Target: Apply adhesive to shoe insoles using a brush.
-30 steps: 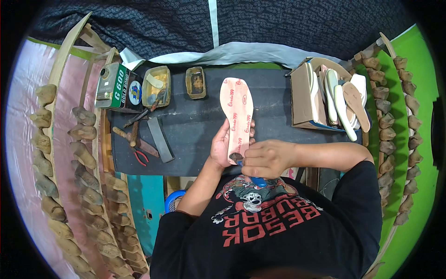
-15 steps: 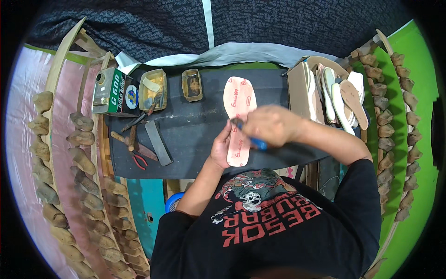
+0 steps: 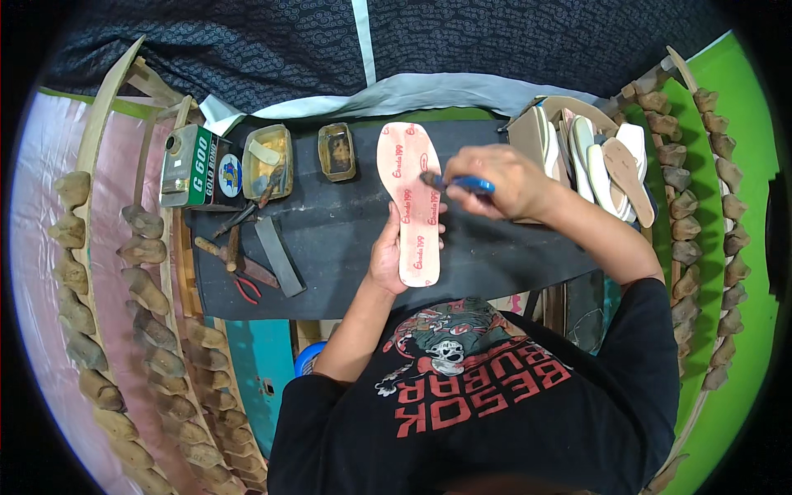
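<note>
My left hand (image 3: 386,254) is wrapped around the narrow middle of a pale pink insole board (image 3: 419,256) with red print. Its fingertips show past the board's right edge, and the thumb lies along the left edge. The board is held lengthwise above the dark tabletop, wide end away from me. My right hand (image 3: 503,181) is closed around a blue-handled tool (image 3: 472,184) with a dark tip. That tip is at the right edge of the board's wide end; whether it is a brush or pliers I cannot tell. The board hides my left palm.
On the dark table (image 3: 346,247), pliers (image 3: 247,289), a hammer (image 3: 233,247) and a grey flat bar (image 3: 279,257) lie left. Behind them are a green can (image 3: 198,169), a glue tray (image 3: 268,161) and a small tray (image 3: 337,153). A box (image 3: 532,132) of soles stands right. Shoe lasts (image 3: 153,289) line side racks.
The insole board has shifted slightly left and away from me. My right hand has moved up and right, taking the tool's tip from the board's middle to its wide end.
</note>
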The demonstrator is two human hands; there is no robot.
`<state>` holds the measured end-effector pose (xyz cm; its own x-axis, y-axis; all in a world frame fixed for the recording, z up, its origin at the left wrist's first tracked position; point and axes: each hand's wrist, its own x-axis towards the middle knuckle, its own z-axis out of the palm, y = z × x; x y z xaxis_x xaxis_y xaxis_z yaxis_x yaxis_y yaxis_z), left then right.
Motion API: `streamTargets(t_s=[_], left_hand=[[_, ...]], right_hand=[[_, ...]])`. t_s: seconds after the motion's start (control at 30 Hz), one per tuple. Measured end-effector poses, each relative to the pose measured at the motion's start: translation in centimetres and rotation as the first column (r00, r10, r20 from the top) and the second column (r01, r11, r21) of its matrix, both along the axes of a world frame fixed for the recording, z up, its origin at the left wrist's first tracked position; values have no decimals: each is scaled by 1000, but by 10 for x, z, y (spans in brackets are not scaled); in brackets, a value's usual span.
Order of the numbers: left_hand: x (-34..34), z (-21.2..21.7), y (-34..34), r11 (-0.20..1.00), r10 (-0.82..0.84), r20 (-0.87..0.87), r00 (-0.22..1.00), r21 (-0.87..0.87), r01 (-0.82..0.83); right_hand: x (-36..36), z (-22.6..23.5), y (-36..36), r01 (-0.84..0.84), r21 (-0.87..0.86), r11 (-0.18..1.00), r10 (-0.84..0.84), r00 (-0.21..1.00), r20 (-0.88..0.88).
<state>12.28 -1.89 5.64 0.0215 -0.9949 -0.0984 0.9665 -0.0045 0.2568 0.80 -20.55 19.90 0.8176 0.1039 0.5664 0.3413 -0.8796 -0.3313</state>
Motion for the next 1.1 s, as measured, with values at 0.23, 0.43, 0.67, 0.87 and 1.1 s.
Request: streamTargets(t_s=[0.23, 0.43, 0.67, 0.87, 1.1], left_hand=[[0, -5, -4, 1000, 0, -205, 979, -18, -3], [-2, 12, -10, 991, 122, 68, 990, 52, -125], [-8, 16, -12, 989, 101, -20, 995, 110, -99], [-6, 15, -15, 980, 158, 45, 986, 114, -162], [-8, 18, -16, 979, 149, 84, 985, 131, -159]], right_hand=[[-23, -13, 37, -267, 64, 962, 273, 955, -117], [-27, -11, 67, -339, 22, 941, 340, 937, -78], [-2, -10, 9, 17, 41, 999, -17, 1000, -3], [-24, -15, 51, -245, -44, 969, 241, 967, -82], [-21, -11, 53, -260, -26, 965, 259, 965, -46]])
